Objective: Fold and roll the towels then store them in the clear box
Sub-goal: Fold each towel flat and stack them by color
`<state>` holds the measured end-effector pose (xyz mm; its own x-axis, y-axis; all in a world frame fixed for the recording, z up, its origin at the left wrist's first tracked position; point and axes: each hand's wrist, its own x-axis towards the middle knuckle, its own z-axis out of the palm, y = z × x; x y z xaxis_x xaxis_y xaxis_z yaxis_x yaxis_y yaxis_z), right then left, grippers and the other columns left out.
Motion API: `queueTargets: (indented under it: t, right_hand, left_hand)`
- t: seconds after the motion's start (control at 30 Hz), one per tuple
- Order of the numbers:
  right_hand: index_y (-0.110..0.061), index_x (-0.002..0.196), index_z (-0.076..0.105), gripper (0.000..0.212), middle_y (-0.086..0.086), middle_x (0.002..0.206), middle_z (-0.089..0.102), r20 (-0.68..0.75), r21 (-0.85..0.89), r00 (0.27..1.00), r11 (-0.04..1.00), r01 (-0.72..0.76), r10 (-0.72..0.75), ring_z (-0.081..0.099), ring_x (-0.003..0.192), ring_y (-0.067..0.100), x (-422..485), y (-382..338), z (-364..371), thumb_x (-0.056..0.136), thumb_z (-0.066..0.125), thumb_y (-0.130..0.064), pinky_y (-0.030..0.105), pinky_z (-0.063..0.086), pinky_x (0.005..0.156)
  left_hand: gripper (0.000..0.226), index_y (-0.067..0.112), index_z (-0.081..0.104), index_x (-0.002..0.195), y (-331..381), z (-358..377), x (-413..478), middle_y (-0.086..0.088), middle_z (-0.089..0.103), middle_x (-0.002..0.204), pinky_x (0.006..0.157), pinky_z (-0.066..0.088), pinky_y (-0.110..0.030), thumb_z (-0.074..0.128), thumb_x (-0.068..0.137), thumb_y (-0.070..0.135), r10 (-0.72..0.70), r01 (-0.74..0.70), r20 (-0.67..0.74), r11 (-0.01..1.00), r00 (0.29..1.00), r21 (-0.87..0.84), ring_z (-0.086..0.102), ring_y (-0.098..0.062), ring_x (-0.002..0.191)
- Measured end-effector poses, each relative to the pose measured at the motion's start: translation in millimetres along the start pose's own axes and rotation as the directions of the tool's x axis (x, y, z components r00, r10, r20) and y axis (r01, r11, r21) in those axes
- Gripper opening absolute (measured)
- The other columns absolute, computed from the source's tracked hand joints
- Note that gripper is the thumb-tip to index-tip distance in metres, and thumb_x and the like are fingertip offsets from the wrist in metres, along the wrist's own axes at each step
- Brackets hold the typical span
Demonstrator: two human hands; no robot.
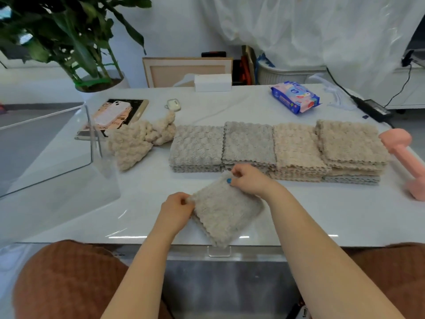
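My left hand (pixel 177 209) pinches towel (pixel 226 215) corner | right hand (pixel 250 178) pinches far corner, fingertips buried in pile | clear box (pixel 46 153) cut off left

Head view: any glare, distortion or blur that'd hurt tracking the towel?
Head view: glare streaks on the table near its front edge; wide-angle bending toward the borders, stretching the pink dumbbell; the clear box reads only by its edges and reflections; the towel pinched by the left hand and right hand is evenly lit, slightly soft, no hard shadows.
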<state>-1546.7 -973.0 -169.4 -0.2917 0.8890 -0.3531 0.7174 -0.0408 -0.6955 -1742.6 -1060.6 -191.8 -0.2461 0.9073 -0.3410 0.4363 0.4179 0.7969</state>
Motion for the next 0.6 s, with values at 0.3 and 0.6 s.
queueTargets:
  t: [0.3,0.6]
  right_hand:
    - [-0.016,0.110,0.040,0.030,0.004,0.095,0.047,0.069,0.110,0.997,0.993,-0.035,0.027,0.046,0.074,0.017,-3.5,8.9,6.7,0.088,0.058,-0.008,0.030,0.038,0.062]
    - [-0.012,0.088,0.060,0.018,0.005,0.083,0.052,-0.070,0.198,0.995,0.976,0.086,-0.074,0.047,0.070,0.013,-57.9,17.7,-44.5,0.076,0.060,0.002,0.025,0.039,0.065]
  left_hand:
    - [0.036,0.015,0.058,0.101,9.1,6.7,13.7,-0.003,0.057,0.097,0.073,0.044,-0.030,0.077,0.076,0.031,-0.027,0.001,0.123,0.979,0.992,0.202,0.057,-0.020,0.091]
    - [0.019,0.013,0.063,0.083,44.8,-0.3,4.1,-0.007,0.064,0.092,0.069,0.050,-0.030,0.079,0.074,0.011,0.357,-0.344,0.171,0.934,0.918,-0.100,0.059,-0.016,0.077]
